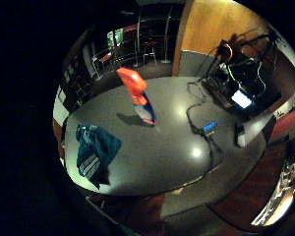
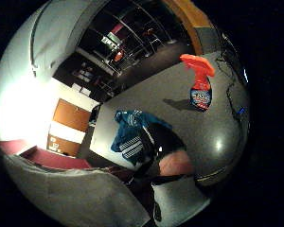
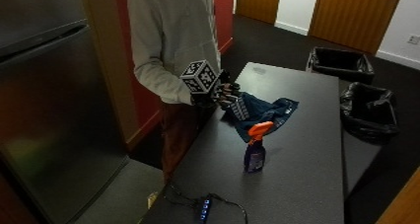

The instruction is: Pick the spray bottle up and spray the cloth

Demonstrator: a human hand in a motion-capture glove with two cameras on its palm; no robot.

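Trouble brewing: gloved right hand (image 3: 223, 93), fingers relaxed and holding nothing, hovers beside the blue cloth (image 3: 262, 113), and a hasty reach could topple the upright spray bottle (image 3: 255, 155) nearby.

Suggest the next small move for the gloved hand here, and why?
Probably move the right hand off the table edge toward the spray bottle and open it around the neck. The bottle stands upright and untouched on the table, apart from the blue cloth; the hand hovers beside the cloth, holding nothing I can see.
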